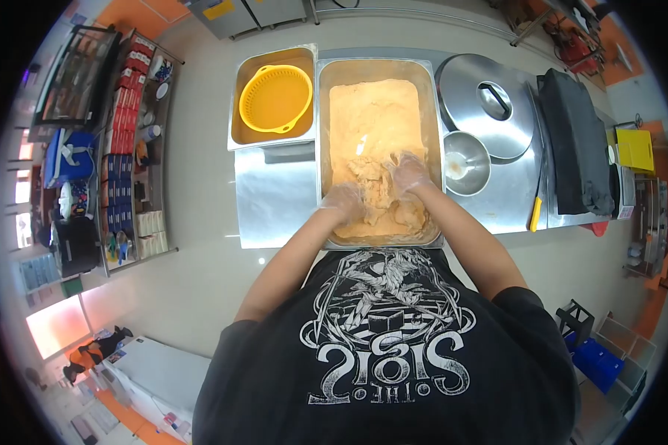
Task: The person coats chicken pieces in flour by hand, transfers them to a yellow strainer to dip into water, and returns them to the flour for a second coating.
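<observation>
A deep metal pan (pixel 324 111) holds a light orange, flour-like powder (pixel 375 111). Both of my hands wear clear plastic gloves dusted with it. My left hand (pixel 343 200) is down in the powder at the pan's left side, its fingers mostly buried. Toward the right wall, my right hand (pixel 410 174) has its powdery fingers partly spread, with no held item visible. Clumpy coated pieces (pixel 375 185) lie between the hands, touching or close to both. Another coated lump (pixel 410 215) sits below my right wrist. What the pieces are under the coating cannot be made out.
Left of the pan, a yellow strainer basket (pixel 276 98) sits in a smaller metal tray (pixel 235 122). On the right are a round metal lid (pixel 471 96), a steel bowl (pixel 467 163), a yellow-handled knife (pixel 535 213) and a black cloth-like bundle (pixel 579 148).
</observation>
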Demonstrator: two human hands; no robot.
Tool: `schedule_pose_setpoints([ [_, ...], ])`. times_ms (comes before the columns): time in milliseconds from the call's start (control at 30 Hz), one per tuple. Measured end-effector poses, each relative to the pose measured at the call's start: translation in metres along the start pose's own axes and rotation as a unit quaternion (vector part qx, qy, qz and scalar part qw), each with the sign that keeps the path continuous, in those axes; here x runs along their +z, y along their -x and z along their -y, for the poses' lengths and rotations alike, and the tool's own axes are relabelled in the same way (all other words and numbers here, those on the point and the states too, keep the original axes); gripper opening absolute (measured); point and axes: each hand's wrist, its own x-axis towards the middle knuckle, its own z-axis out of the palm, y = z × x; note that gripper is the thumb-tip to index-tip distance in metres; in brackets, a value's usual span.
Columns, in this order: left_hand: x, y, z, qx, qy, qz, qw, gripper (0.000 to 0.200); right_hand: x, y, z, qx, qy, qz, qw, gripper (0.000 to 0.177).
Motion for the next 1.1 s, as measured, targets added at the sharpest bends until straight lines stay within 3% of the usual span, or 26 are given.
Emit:
schedule_pose_setpoints([
  [67, -0.039, 0.015, -0.009, 0.036, 0.077, 0.097, 0.992, 0.052, 0.016, -0.007, -0.008, 0.007, 0.062, -0.048, 0.997, 0.060],
  [100, -0.027, 0.001, 0.000, 0.037, 0.075, 0.097, 0.992, 0.052, 0.025, -0.002, -0.006, -0.161, 0.239, -0.040, 0.957, 0.057],
  [133, -0.002, -0.021, 0.015, 0.043, 0.108, 0.049, 0.992, 0.052, 0.033, 0.003, -0.002, -0.320, 0.402, -0.029, 0.857, 0.054],
  [167, 0.011, -0.033, 0.023, 0.048, 0.141, 0.001, 0.989, 0.052, 0.043, 0.010, 0.004, -0.320, 0.403, -0.030, 0.857, 0.054],
  [200, 0.001, -0.033, 0.019, 0.048, 0.141, -0.003, 0.989, 0.052, 0.050, 0.017, 0.011, -0.301, 0.203, 0.024, 0.932, 0.056],
  [233, -0.015, -0.030, 0.009, -0.011, 0.138, -0.087, 0.987, 0.054, 0.052, 0.017, 0.012, -0.266, -0.005, 0.077, 0.961, 0.058],
  [267, -0.023, -0.030, 0.001, -0.068, 0.137, -0.168, 0.974, 0.055, 0.056, 0.002, -0.004, -0.265, 0.001, 0.077, 0.961, 0.058],
  [300, -0.011, -0.040, 0.004, -0.067, 0.144, -0.170, 0.972, 0.055, 0.064, -0.022, -0.032, -0.221, 0.030, 0.157, 0.962, 0.048],
  [333, 0.013, -0.055, 0.012, -0.036, 0.033, -0.190, 0.981, 0.057, 0.068, -0.034, -0.050, -0.174, 0.059, 0.237, 0.954, 0.043],
  [367, 0.028, -0.063, 0.015, -0.007, -0.077, -0.207, 0.975, 0.060, 0.049, -0.023, -0.042, -0.173, 0.067, 0.244, 0.952, 0.043],
  [400, 0.031, -0.063, 0.013, -0.012, -0.068, -0.208, 0.976, 0.060, 0.011, -0.002, -0.015, -0.109, 0.171, 0.207, 0.957, 0.041],
  [467, 0.035, -0.060, 0.007, -0.089, 0.066, -0.055, 0.992, 0.066, -0.019, 0.028, 0.014, -0.047, 0.275, 0.171, 0.945, 0.038],
  [567, 0.026, -0.036, -0.013, -0.058, 0.012, -0.009, 0.998, 0.068, 0.008, 0.051, 0.003, -0.044, 0.291, 0.255, 0.921, 0.043],
  [600, 0.016, -0.024, -0.016, -0.058, 0.012, -0.007, 0.998, 0.068, 0.053, 0.041, -0.036, -0.065, 0.255, 0.247, 0.933, 0.047],
  [667, -0.006, -0.008, -0.021, -0.150, 0.166, 0.087, 0.971, 0.066, 0.060, 0.050, -0.035, -0.087, 0.218, 0.239, 0.942, 0.053],
  [700, 0.018, -0.019, -0.011, -0.150, 0.167, 0.087, 0.971, 0.066, 0.060, 0.053, -0.038, -0.064, 0.183, 0.238, 0.952, 0.056],
  [767, 0.085, -0.048, 0.014, -0.017, 0.212, 0.034, 0.977, 0.068, 0.060, 0.067, -0.030, -0.038, 0.145, 0.237, 0.960, 0.059],
  [800, 0.078, -0.041, 0.011, -0.016, 0.213, 0.034, 0.976, 0.068, 0.066, 0.070, -0.030, 0.023, -0.064, 0.240, 0.968, 0.057],
  [833, 0.062, -0.030, 0.005, -0.054, 0.282, 0.023, 0.958, 0.065, 0.071, 0.068, -0.029, 0.081, -0.268, 0.231, 0.932, 0.055],
  [867, 0.053, -0.025, 0.003, -0.091, 0.350, 0.011, 0.932, 0.063, 0.081, 0.062, -0.026, 0.081, -0.267, 0.231, 0.932, 0.055],
  [900, 0.060, -0.033, 0.007, -0.093, 0.353, 0.008, 0.931, 0.063, 0.095, 0.054, -0.021, 0.147, -0.388, 0.194, 0.889, 0.055],
  [933, 0.076, -0.046, 0.014, -0.187, 0.481, 0.051, 0.855, 0.064, 0.103, 0.051, -0.018, 0.210, -0.500, 0.155, 0.826, 0.054],
  [967, 0.083, -0.047, 0.017, -0.276, 0.593, 0.095, 0.751, 0.067, 0.103, 0.050, -0.018, 0.211, -0.497, 0.160, 0.826, 0.054],
  [1000, 0.092, -0.044, 0.019, -0.280, 0.595, 0.095, 0.747, 0.067, 0.101, 0.043, -0.018, 0.206, -0.511, 0.138, 0.823, 0.059],
  [1067, 0.089, -0.028, 0.021, -0.072, 0.530, -0.029, 0.845, 0.070, 0.089, 0.027, -0.014, 0.197, -0.524, 0.119, 0.820, 0.065],
  [1100, 0.083, -0.030, 0.016, -0.074, 0.530, -0.030, 0.844, 0.070, 0.081, 0.019, -0.011, 0.244, -0.558, 0.119, 0.784, 0.055],
])
